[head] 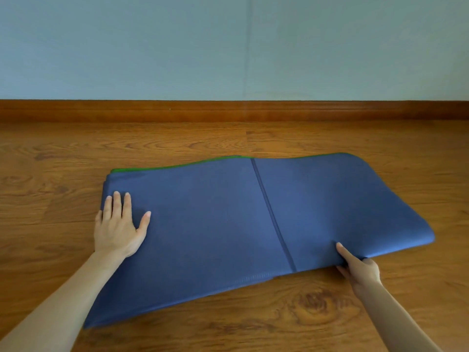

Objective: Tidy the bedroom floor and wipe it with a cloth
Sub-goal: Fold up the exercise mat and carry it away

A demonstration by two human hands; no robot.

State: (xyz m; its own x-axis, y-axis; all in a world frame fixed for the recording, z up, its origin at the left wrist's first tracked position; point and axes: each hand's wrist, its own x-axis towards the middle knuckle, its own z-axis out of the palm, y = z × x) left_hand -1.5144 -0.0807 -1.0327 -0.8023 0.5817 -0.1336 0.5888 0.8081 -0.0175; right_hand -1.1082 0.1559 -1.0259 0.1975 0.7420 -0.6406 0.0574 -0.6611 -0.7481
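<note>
Nearest us, at lower right of the frame, our right hand [356,266] pinches the near edge of the blue mat [228,224], thumb on top and fingers tucked under. Left of centre, our left hand [119,226] lies flat on it with fingers spread, pressing down. Folded over, with a green underside peeking along its far edge, the mat fills the middle of the wooden floor [177,143]. We judge the tidying only begun; no cloth shows, so wiping remains.
</note>
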